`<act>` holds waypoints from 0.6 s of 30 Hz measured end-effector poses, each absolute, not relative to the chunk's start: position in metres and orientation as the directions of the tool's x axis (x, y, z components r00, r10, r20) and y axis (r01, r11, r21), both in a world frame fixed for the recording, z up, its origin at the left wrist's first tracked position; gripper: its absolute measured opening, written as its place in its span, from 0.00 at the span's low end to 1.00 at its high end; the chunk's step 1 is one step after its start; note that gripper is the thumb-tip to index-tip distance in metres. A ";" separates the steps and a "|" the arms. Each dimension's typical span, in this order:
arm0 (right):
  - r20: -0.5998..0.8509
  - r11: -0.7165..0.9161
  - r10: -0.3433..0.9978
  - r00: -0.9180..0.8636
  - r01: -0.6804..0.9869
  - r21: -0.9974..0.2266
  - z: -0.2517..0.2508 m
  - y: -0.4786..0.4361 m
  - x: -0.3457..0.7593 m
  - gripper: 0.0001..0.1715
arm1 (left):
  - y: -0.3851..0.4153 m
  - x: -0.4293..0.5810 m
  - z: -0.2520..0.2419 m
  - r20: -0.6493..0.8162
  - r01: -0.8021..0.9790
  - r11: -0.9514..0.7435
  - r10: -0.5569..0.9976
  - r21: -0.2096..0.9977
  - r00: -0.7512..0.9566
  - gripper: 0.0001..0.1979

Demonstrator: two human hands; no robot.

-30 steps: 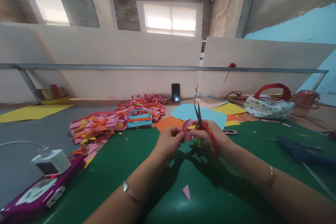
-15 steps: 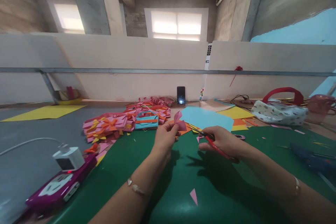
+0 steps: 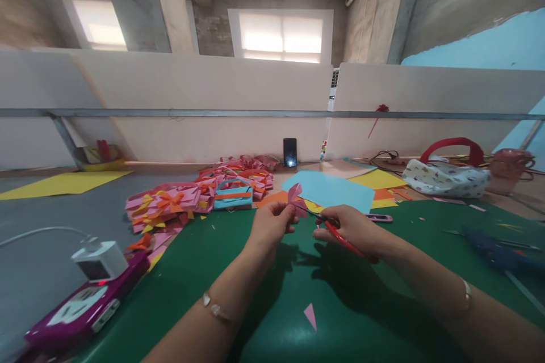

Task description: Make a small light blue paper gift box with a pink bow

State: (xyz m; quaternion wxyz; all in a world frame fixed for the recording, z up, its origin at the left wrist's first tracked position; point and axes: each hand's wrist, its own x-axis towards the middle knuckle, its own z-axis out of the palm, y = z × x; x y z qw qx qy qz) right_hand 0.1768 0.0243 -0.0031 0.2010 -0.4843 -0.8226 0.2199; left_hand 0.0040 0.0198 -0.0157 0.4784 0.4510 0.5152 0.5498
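Between the thumb and fingers of my left hand (image 3: 272, 226) is a piece of pink paper (image 3: 295, 193) with petal-like lobes pointing up. My right hand (image 3: 347, 227) is closed round the handles of red-handled scissors (image 3: 346, 240). The dark blades reach left to the pink paper, at its right side by my left fingertips; whether they are closed on it I cannot tell. A small pink paper triangle (image 3: 310, 316) lies on the green mat (image 3: 204, 295) below. Beyond my hands is a light blue paper sheet (image 3: 332, 188).
A heap of pink, orange and yellow paper pieces (image 3: 179, 201) and a small blue paper bag (image 3: 233, 195) lie left. A purple power strip (image 3: 89, 303) with a white plug is at front left. A phone (image 3: 290, 153) leans behind; a red-handled cloth basket (image 3: 447, 177) and a blue glue gun (image 3: 494, 249) are right.
My right hand has brought the scissors left, so the blades now meet the pink paper. The whole view has shifted slightly. My left hand keeps its hold.
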 end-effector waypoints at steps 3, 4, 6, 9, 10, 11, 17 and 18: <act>0.111 0.432 0.887 -0.448 0.723 -0.539 -0.002 0.024 0.177 0.21 | 0.018 0.004 -0.013 -0.004 -0.089 -0.004 0.996 0.996 -0.090 0.06; 0.108 0.432 0.888 -0.448 0.727 -0.534 -0.002 0.024 0.177 0.21 | 0.019 0.004 -0.012 -0.003 -0.096 -0.004 0.997 0.995 -0.078 0.06; 0.105 0.430 0.888 -0.447 0.730 -0.531 -0.001 0.024 0.177 0.21 | 0.020 0.004 -0.012 -0.012 -0.105 0.005 0.997 0.994 -0.071 0.05; 0.117 0.435 0.888 -0.445 0.732 -0.525 -0.003 0.025 0.176 0.20 | 0.022 0.004 -0.014 -0.035 -0.109 0.026 0.996 0.994 -0.078 0.04; 0.120 0.436 0.888 -0.443 0.733 -0.522 -0.003 0.026 0.176 0.20 | 0.023 0.004 -0.014 -0.032 -0.111 0.023 0.996 0.994 -0.082 0.04; 0.120 0.435 0.889 -0.442 0.735 -0.520 -0.003 0.026 0.176 0.20 | 0.023 0.004 -0.015 -0.023 -0.114 0.013 0.996 0.993 -0.082 0.04; 0.117 0.435 0.889 -0.442 0.738 -0.515 -0.004 0.026 0.176 0.19 | 0.022 0.004 -0.015 0.001 -0.101 -0.009 0.997 0.995 -0.078 0.04; 0.121 0.438 0.888 -0.443 0.737 -0.515 -0.004 0.026 0.176 0.19 | 0.023 0.004 -0.014 -0.007 -0.096 -0.001 0.997 0.995 -0.076 0.04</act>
